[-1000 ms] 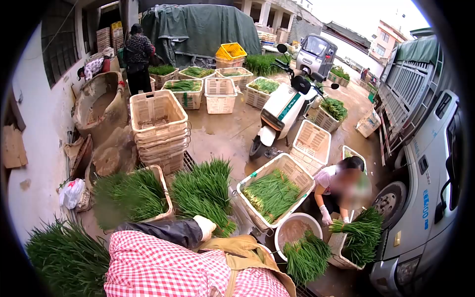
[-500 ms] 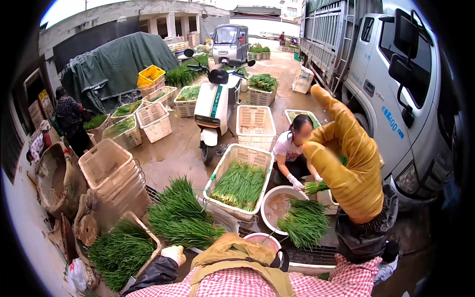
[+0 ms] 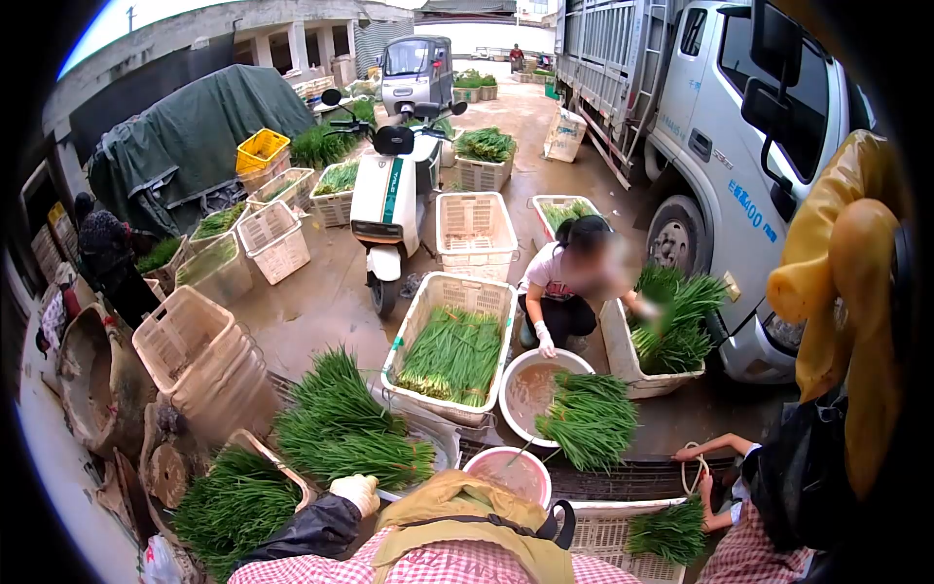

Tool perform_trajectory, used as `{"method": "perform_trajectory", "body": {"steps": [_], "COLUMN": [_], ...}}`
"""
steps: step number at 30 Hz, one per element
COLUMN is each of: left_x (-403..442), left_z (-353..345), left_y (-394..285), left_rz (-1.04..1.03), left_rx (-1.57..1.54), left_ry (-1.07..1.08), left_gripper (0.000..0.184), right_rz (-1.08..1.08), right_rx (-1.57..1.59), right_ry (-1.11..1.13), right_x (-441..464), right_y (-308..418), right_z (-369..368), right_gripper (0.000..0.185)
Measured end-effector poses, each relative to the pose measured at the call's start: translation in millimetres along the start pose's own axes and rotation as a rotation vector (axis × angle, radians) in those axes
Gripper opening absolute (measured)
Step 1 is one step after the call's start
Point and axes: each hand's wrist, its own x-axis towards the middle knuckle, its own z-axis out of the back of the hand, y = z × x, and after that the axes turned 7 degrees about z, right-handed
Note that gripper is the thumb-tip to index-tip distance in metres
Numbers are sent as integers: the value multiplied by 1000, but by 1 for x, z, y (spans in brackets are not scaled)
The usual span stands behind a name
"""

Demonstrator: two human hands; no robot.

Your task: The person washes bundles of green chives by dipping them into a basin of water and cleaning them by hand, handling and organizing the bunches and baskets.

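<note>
My left hand (image 3: 355, 493), in a pale glove, is closed beside the lower end of a heap of long green chives (image 3: 350, 423). Whether anything is inside its fingers is hidden. At the far right, close to the camera, my right hand (image 3: 844, 263) is raised in a yellow rubber glove. Its fingers are apart, with nothing visible between them. In front of me stand a pink-rimmed basin (image 3: 511, 472) of cloudy water and a white tub (image 3: 516, 409), with a bundle of chives (image 3: 589, 420) over the tub's right side.
A crouching co-worker (image 3: 574, 277) touches the tub and a crate of chives (image 3: 676, 316). At lower right, another person's bare hands (image 3: 693, 453) hold a cord loop. A chive-filled crate (image 3: 394, 375), stacked crates (image 3: 199, 355), a scooter (image 3: 389, 204) and a truck (image 3: 725, 156) stand around.
My right hand has moved from mid-right to the far right edge. The co-worker's hand has shifted from a bundle to the right-hand crate. Another person's arms now show. My left hand stays low.
</note>
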Motion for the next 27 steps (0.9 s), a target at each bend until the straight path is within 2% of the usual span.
{"method": "perform_trajectory", "body": {"steps": [3, 6, 12, 13, 15, 17, 21, 23, 25, 26, 27], "left_x": [0, 10, 1, 3, 2, 7, 21, 33, 55, 71, 89], "left_z": [8, 3, -3, -12, -11, -15, -34, -31, -24, -20, -15], "left_y": [-2, 8, 3, 13, 13, 15, 26, 26, 22, 20, 17], "left_rz": [6, -11, 43, -39, -11, 26, 93, 103, 95, 67, 34], "left_rx": [-63, -80, -19, -21, -57, -57, -59, -81, -87, -106, -125], "left_ry": [15, -70, 32, -55, -12, -3, 67, 63, 61, 42, 21], "left_gripper": [39, 40, 38, 42, 42, 42, 40, 40, 39, 39, 38], "right_rz": [-25, -32, -57, -80, -168, -346, -865, -935, -966, -807, -825], "right_rx": [-14, -14, -4, 22, 81, 183, 499, 552, 274, 176, 169], "right_ry": [39, 53, 136, 152, 225, 302, 506, 638, 910, 1002, 1058], "right_x": [-9, -15, 3, 6, 9, 4, -39, -96, -133, -167, -183], "right_y": [-6, -16, -33, -39, -56, -85, -185, -250, -283, -314, -322], "right_z": [-2, -4, -19, -23, -35, -51, -124, -179, -234, -267, -297], "right_gripper": [53, 52, 51, 51, 51, 51, 48, 48, 52, 52, 54]}}
